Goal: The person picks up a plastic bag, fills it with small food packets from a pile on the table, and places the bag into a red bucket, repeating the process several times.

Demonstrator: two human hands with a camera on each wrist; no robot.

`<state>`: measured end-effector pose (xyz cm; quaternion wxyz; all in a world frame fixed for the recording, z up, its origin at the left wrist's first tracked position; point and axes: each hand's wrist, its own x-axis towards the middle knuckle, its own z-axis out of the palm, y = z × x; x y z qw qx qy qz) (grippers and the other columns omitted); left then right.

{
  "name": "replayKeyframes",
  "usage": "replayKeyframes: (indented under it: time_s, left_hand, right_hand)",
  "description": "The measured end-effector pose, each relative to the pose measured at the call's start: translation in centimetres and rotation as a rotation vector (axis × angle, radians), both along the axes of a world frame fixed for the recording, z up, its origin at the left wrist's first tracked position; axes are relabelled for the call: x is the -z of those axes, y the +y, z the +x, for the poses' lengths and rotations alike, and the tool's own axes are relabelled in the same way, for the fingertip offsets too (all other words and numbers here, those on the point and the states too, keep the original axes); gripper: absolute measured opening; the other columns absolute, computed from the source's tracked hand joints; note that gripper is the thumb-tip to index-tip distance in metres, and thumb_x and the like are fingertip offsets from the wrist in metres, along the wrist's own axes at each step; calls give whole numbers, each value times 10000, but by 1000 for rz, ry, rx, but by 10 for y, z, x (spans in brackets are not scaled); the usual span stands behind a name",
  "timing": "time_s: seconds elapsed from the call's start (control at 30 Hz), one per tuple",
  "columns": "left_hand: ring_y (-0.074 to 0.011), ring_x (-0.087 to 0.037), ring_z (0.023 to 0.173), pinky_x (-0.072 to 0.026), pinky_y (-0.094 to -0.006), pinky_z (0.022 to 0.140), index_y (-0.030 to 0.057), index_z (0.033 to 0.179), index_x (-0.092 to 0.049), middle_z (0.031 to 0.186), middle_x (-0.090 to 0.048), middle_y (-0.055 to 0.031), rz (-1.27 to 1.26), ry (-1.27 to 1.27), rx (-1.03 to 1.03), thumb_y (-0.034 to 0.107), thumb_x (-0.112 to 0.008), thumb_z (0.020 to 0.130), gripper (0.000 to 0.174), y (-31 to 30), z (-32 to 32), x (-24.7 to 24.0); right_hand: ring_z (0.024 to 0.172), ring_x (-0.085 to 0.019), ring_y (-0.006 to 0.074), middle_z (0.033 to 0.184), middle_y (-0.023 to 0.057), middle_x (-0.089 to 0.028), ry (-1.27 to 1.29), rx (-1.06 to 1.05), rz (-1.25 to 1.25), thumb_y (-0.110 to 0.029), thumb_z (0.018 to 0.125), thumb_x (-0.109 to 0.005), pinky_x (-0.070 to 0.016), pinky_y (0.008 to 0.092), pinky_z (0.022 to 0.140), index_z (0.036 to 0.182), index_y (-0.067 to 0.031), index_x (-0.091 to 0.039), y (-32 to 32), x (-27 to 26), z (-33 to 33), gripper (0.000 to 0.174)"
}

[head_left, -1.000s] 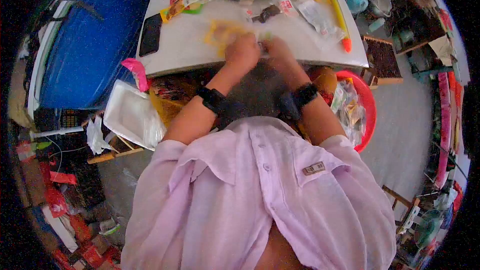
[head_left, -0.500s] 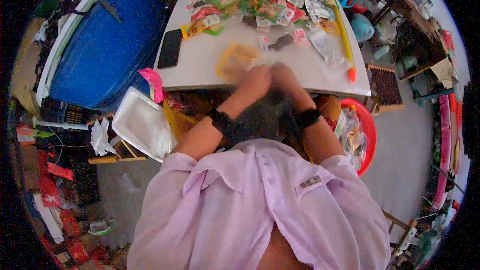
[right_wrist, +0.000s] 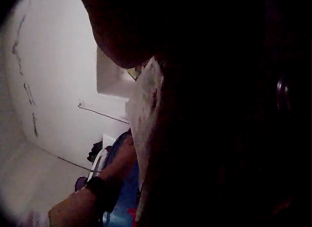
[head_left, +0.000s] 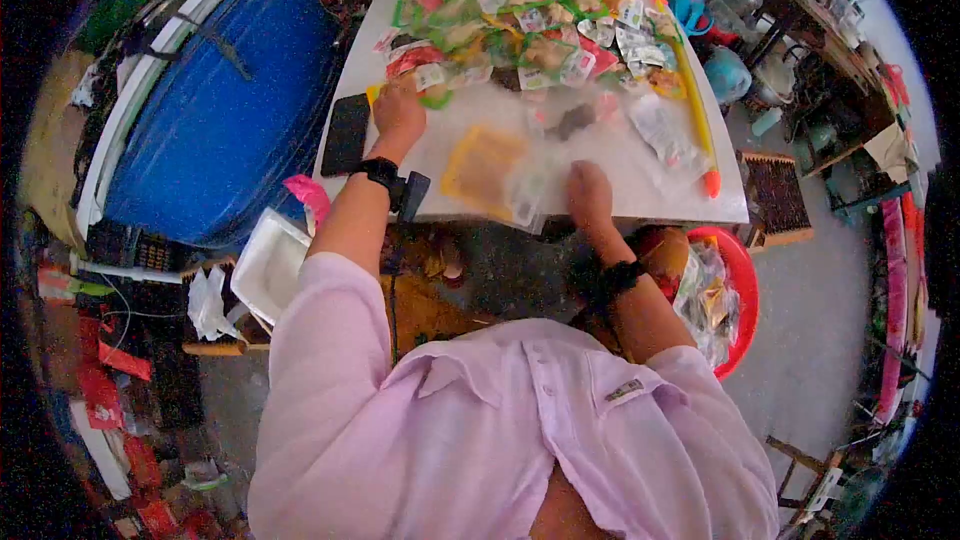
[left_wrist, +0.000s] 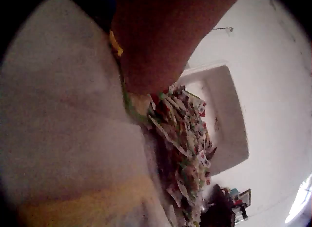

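Note:
In the head view my left hand (head_left: 400,115) reaches to the left edge of a pile of snack packets (head_left: 540,35), over a packet with yellow and green edges (head_left: 437,100). The left wrist view has the same hand (left_wrist: 151,46) right at that green-edged packet (left_wrist: 140,107), its fingertips hidden. My right hand (head_left: 590,195) is low over the table's near edge, fingers bent; I cannot tell whether it holds anything. Left of it lies a blurred clear bag with a yellow border (head_left: 490,170). The right wrist view is mostly dark, the right hand (right_wrist: 117,32) a shadow.
A black phone (head_left: 346,135) lies at the left of the white table (head_left: 440,195). A yellow stick with an orange tip (head_left: 697,110) runs along the right side. Below are a red basin (head_left: 748,310) of packets and a white foam box (head_left: 262,270).
My hands, close together earlier at the yellow-bordered bag, are now apart. The left has moved left and forward to the pile; the right has moved a little right. The bag lies between them.

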<state>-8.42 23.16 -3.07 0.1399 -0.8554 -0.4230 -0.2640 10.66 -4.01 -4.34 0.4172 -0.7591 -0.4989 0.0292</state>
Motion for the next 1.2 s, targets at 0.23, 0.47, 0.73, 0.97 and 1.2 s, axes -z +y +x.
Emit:
replayKeyframes:
  time_s: [0.23, 0.47, 0.73, 0.97, 1.2]
  left_hand:
    - [-298, -511, 775, -422, -408, 632, 58, 906, -486, 832, -525, -151, -139, 85, 23, 122, -392, 705, 231, 36, 3, 13]
    - [-265, -524, 760, -418, -335, 647, 30, 901, -489, 789, -532, -173, -315, 22, 10, 140, -387, 717, 237, 15, -15, -45]
    - [-112, -475, 688, -390, -244, 619, 4, 914, -487, 751, -519, -55, -1187, -263, 382, 147, -417, 719, 252, -100, -23, -118]
    - [-115, -473, 685, -392, -262, 645, 17, 862, -500, 746, -515, -58, -1095, -254, 620, 180, -430, 715, 230, -166, 11, -87]
    - [-171, -505, 803, -406, -276, 720, 18, 899, -465, 847, -521, -72, -1634, -985, 547, 79, -386, 761, 170, -221, 37, -40]
  right_hand:
    - [750, -475, 325, 830, 147, -499, -101, -11, 48, -86, 665, -474, -390, 367, 630, 848, -45, -472, 2, 11, 3, 188]
    - [738, -472, 333, 810, 151, -500, -116, -70, 152, -94, 663, -481, -391, 365, 629, 840, -34, -475, -1, 8, 1, 187]
    - [740, -512, 243, 832, 126, -513, 478, -118, 96, -155, 721, -480, -408, 318, 635, 926, -10, -458, -2, -29, 3, 252]
    - [755, -522, 178, 844, 85, -519, 779, -572, 50, -162, 739, -482, -429, 267, 626, 986, -6, -418, -21, -65, -19, 299]
    - [849, -500, 197, 972, 96, -489, 1360, -602, 62, -223, 752, -469, -453, 306, 631, 1089, -54, -356, -63, -62, -41, 393]
